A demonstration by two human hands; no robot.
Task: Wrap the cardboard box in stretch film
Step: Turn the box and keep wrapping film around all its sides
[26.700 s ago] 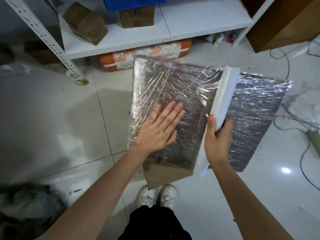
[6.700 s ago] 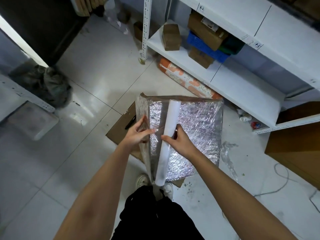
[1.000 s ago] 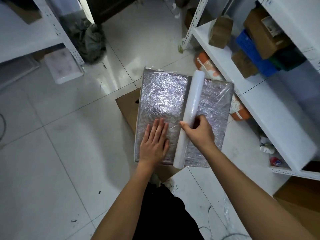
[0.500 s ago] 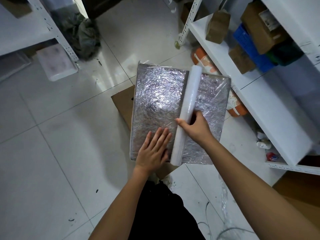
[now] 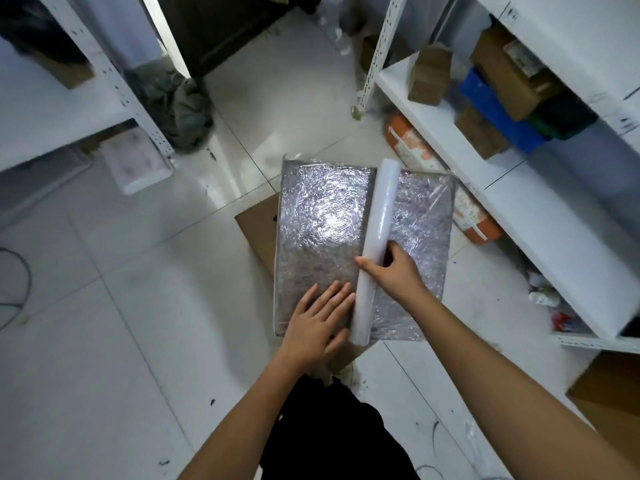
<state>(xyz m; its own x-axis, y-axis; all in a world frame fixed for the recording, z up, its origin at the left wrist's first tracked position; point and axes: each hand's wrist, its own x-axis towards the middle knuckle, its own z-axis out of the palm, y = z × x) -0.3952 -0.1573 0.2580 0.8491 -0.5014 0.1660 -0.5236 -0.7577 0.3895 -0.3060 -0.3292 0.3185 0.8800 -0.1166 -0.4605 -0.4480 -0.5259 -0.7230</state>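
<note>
The flat cardboard box is covered in shiny, crinkled stretch film and sits in front of me above the floor. A long white roll of stretch film lies across its top, running from the far edge to the near edge. My right hand grips the roll around its lower half. My left hand lies flat, fingers spread, on the box's near left corner, just left of the roll.
A brown flattened carton lies on the tiled floor under the box. White shelving with small cartons and a blue crate stands close on the right, an orange bag under it. Another white rack is at left.
My left hand has slid toward the box's near edge and closer to the roll. The right hand keeps its hold on the roll, and the view has shifted slightly.
</note>
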